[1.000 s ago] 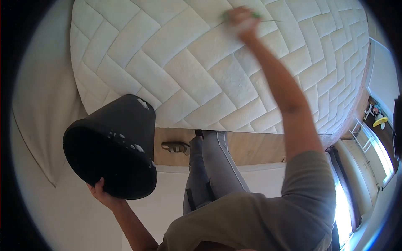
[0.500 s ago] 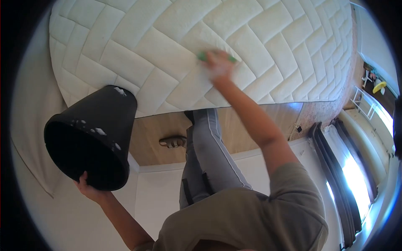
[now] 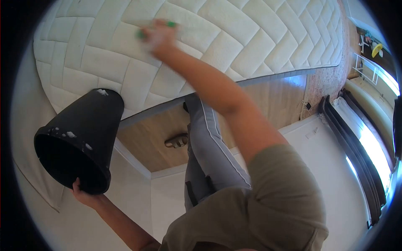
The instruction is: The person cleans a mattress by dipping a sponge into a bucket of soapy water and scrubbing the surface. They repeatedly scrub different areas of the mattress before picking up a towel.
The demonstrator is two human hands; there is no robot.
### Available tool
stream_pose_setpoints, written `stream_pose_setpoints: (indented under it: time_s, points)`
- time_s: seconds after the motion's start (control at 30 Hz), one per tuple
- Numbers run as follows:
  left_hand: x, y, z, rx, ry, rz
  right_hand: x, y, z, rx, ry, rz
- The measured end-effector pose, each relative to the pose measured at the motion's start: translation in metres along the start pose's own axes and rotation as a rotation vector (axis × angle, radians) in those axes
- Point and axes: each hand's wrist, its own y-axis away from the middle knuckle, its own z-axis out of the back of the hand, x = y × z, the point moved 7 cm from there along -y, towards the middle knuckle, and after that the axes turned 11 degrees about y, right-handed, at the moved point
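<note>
A black bucket [image 3: 86, 121] with white foam spots on its side lies tilted at the left, its dark opening facing down toward me. My left hand [image 3: 85, 195] grips the rim of this bucket, thumb inside the opening. On the white quilted mattress [image 3: 217, 31], my right hand [image 3: 158, 38] is blurred by motion and closed over a green object [image 3: 171, 24], which shows on both sides of the fingers. The hand looks whitish, as if with foam. What the green object is cannot be made out clearly.
A sandal [image 3: 176, 141] rests on the wooden floor [image 3: 144, 144] beside my leg. Dark curtains [image 3: 349, 154] hang by a bright window at the right. A white rack [image 3: 366, 67] and a yellow item [image 3: 377, 50] are at the upper right.
My right hand has moved left across the mattress with the green object. The bucket and my left hand appear slightly farther left, and the view has shifted.
</note>
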Motion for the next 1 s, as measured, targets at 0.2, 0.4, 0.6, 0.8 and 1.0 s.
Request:
stream_pose_setpoints:
  time_s: [0.2, 0.4, 0.6, 0.8, 1.0]
  points:
    - [0.007, -0.006, 0.004, 0.025, 0.028, -0.034, -0.3, 0.159, 0.116, -0.013, 0.231, -0.3]
    - [0.01, 0.003, 0.004, 0.025, 0.044, -0.08, -0.051, 0.137, 0.027, 0.258, 0.06, -0.199]
    - [0.009, -0.018, 0.013, 0.083, 0.022, -0.056, -0.032, 0.158, 0.023, 0.321, -0.236, 0.148]
    - [0.011, -0.013, 0.011, 0.046, 0.055, -0.065, -0.275, 0.189, 0.095, 0.32, -0.004, -0.623]
    - [0.013, -0.011, 0.007, 0.103, 0.035, -0.066, -0.122, 0.196, 0.082, 0.508, -0.169, -0.236]
